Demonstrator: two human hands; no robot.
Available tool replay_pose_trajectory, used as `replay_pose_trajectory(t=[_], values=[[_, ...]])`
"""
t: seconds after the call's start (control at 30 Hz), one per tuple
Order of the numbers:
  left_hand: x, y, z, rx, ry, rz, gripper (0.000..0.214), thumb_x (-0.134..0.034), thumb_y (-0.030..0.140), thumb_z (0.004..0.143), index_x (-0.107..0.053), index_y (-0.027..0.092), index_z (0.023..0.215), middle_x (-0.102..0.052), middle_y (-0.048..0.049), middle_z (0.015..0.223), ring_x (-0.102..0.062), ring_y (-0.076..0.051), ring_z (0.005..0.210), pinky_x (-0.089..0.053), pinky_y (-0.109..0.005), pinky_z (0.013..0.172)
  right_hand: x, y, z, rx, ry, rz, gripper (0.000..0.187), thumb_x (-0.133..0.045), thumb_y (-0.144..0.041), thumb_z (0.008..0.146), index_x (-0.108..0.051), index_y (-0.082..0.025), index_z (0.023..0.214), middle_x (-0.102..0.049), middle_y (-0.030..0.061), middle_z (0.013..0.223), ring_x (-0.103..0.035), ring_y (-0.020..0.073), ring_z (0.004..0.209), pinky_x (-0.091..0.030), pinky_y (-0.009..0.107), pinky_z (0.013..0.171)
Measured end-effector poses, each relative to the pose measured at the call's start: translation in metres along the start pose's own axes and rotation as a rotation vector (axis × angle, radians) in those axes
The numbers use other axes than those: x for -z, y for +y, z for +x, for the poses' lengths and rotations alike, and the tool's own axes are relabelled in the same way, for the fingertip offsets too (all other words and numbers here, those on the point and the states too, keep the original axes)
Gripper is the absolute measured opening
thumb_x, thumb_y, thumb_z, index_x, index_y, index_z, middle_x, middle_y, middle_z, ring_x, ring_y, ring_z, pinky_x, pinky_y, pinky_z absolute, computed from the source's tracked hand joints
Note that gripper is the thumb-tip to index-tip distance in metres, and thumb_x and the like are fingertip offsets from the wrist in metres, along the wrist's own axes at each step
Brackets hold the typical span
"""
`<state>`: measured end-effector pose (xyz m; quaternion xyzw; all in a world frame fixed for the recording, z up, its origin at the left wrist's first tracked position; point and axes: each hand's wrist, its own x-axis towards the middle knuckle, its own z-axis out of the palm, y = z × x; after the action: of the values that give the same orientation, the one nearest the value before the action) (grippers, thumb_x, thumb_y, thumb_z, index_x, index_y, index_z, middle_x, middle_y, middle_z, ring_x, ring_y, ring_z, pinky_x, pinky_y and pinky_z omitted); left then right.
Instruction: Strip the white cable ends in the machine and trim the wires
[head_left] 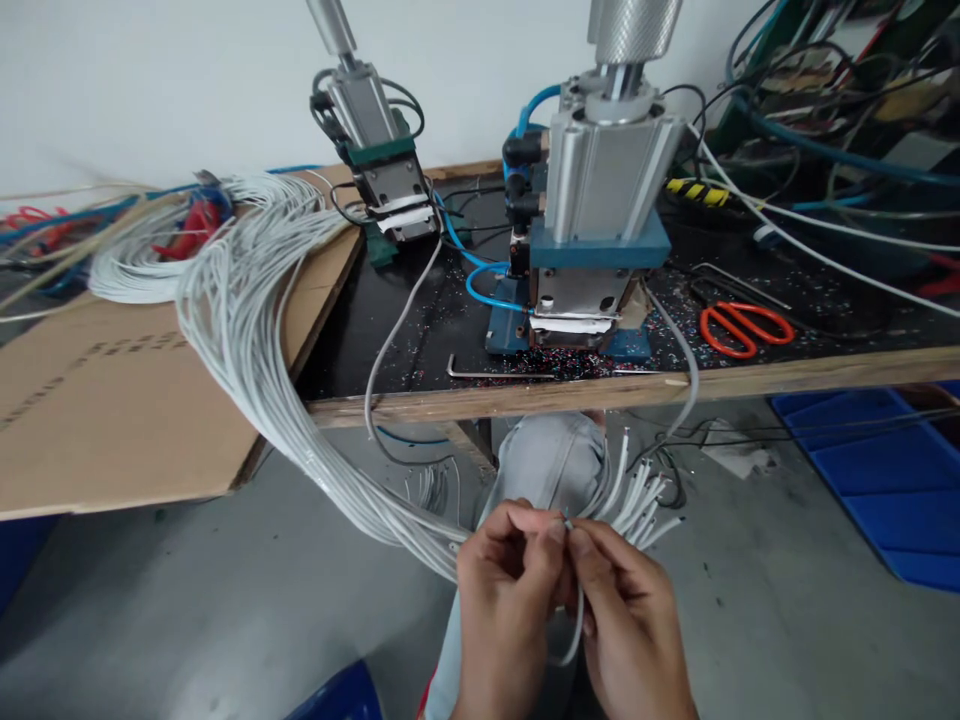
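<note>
My left hand [510, 590] and my right hand [622, 610] meet low in the middle of the head view, thumbs and forefingers pinched on the tip of a white cable [577, 625]. Its free length curves down between the hands; the tip itself is mostly covered by fingers. Behind them, a thick bundle of white cables [300, 440] drapes from the cardboard and runs across my lap. The bundle's cut ends [645, 500] fan out just beyond my right hand. My grey-trousered knee [551, 460] is under the table edge.
Two pneumatic presses [615, 180] stand on the black tabletop [337, 340], with coloured scraps around the nearer one. A hex key [499, 374] and orange-handled scissors [746, 328] lie near the front edge. Cardboard [135, 390] extends left; a blue bin [862, 480] is at right.
</note>
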<state>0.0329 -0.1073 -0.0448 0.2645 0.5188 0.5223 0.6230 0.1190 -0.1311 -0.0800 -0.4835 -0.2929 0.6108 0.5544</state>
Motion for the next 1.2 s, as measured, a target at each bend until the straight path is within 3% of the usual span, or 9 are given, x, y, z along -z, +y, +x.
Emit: replay_pose_trajectory(t=[0.1, 0.23, 0.43, 0.5, 0.6, 0.7, 0.93, 1.2], values=[[-0.003, 0.001, -0.001, 0.003, 0.007, -0.042, 0.040, -0.087, 0.050, 0.079, -0.067, 0.016, 0.072, -0.045, 0.0085, 0.048, -0.032, -0.005, 0.043, -0.033, -0.016, 0.043, 0.006, -0.003, -0.001, 0.045, -0.009, -0.032, 0.034, -0.068, -0.054, 0.098, -0.082, -0.023, 0.098, -0.065, 0.0011, 0.071, -0.055, 0.0114, 0.062, -0.047, 0.019, 0.056], [-0.008, 0.004, -0.005, 0.013, -0.010, -0.075, 0.041, -0.089, 0.052, 0.077, -0.069, 0.016, 0.073, -0.047, 0.0071, 0.050, -0.035, -0.006, 0.044, -0.035, -0.017, 0.044, 0.012, -0.002, 0.000, 0.040, -0.014, -0.029, 0.030, -0.069, -0.051, 0.098, -0.082, -0.024, 0.105, -0.065, -0.0006, 0.069, -0.049, 0.0089, 0.056, -0.041, 0.016, 0.049], [-0.009, 0.000, -0.015, 0.000, -0.023, -0.095, 0.042, -0.089, 0.052, 0.079, -0.069, 0.015, 0.077, -0.046, 0.0078, 0.053, -0.033, -0.004, 0.048, -0.030, -0.014, 0.046, 0.009, -0.002, -0.005, 0.078, 0.016, -0.031, 0.037, -0.069, -0.055, 0.096, -0.082, -0.021, 0.101, -0.071, 0.0047, 0.079, -0.062, 0.0159, 0.069, -0.056, 0.024, 0.063], [-0.009, 0.000, -0.018, -0.015, -0.029, -0.095, 0.044, -0.088, 0.054, 0.079, -0.069, 0.015, 0.077, -0.044, 0.0086, 0.053, -0.032, -0.004, 0.048, -0.030, -0.014, 0.046, 0.006, -0.009, -0.010, 0.083, 0.024, -0.042, 0.041, -0.069, -0.058, 0.094, -0.081, -0.019, 0.096, -0.067, 0.0038, 0.074, -0.059, 0.0153, 0.065, -0.052, 0.023, 0.058], [-0.010, 0.006, -0.024, -0.024, -0.062, -0.087, 0.042, -0.088, 0.053, 0.079, -0.070, 0.015, 0.081, -0.039, 0.0106, 0.051, -0.030, -0.004, 0.045, -0.031, -0.015, 0.045, -0.001, -0.025, -0.022, 0.056, 0.071, -0.056, 0.045, -0.071, -0.062, 0.091, -0.079, -0.018, 0.088, -0.051, -0.0018, 0.061, -0.041, 0.0100, 0.053, -0.037, 0.021, 0.048], [-0.012, 0.015, -0.034, -0.051, -0.104, -0.072, 0.044, -0.089, 0.053, 0.077, -0.068, 0.015, 0.078, -0.041, 0.0102, 0.049, -0.031, -0.005, 0.043, -0.030, -0.016, 0.042, -0.008, -0.042, -0.036, 0.037, 0.088, -0.057, 0.050, -0.072, -0.066, 0.087, -0.078, -0.017, 0.084, -0.042, -0.0040, 0.059, -0.031, 0.0092, 0.053, -0.025, 0.022, 0.047], [-0.015, 0.024, -0.065, -0.225, -0.095, -0.064, 0.049, -0.087, 0.053, 0.079, -0.052, 0.020, 0.069, -0.041, 0.0112, 0.048, -0.031, -0.005, 0.043, -0.031, -0.016, 0.042, -0.012, -0.037, -0.056, 0.101, -0.027, 0.045, 0.054, -0.072, -0.069, 0.087, -0.074, -0.016, 0.082, -0.037, -0.0050, 0.061, -0.028, 0.0091, 0.054, -0.024, 0.022, 0.049], [-0.010, 0.025, -0.079, -0.261, -0.110, -0.031, 0.043, -0.084, 0.051, 0.083, -0.056, 0.019, 0.073, -0.044, 0.0107, 0.046, -0.033, -0.006, 0.042, -0.035, -0.017, 0.041, -0.017, -0.029, -0.060, 0.162, -0.067, 0.111, 0.053, -0.072, -0.068, 0.087, -0.067, -0.017, 0.075, -0.036, -0.0062, 0.059, -0.029, 0.0085, 0.053, -0.024, 0.021, 0.047]])
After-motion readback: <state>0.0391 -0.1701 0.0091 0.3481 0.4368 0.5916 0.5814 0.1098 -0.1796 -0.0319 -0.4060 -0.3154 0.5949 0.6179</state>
